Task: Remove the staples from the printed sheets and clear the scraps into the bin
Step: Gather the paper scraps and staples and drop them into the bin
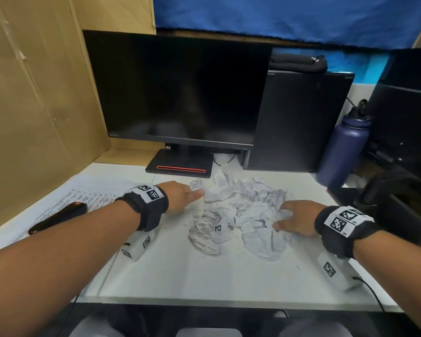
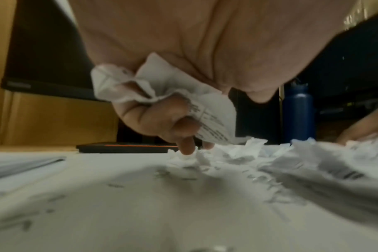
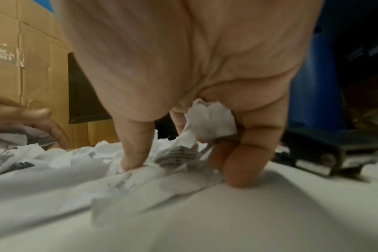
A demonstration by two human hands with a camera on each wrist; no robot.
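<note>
Scraps [image 1: 241, 215] hide both grips overhead; wrist views show left hand [image 2: 162, 117] and right hand [image 3: 205, 119] fingers clutching crumpled paper.

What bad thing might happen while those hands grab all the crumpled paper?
Loose staples lie among the crumpled scraps, so they might prick the right hand or the left hand. Small bits may also drop from either full grip and stay on the desk.
</note>
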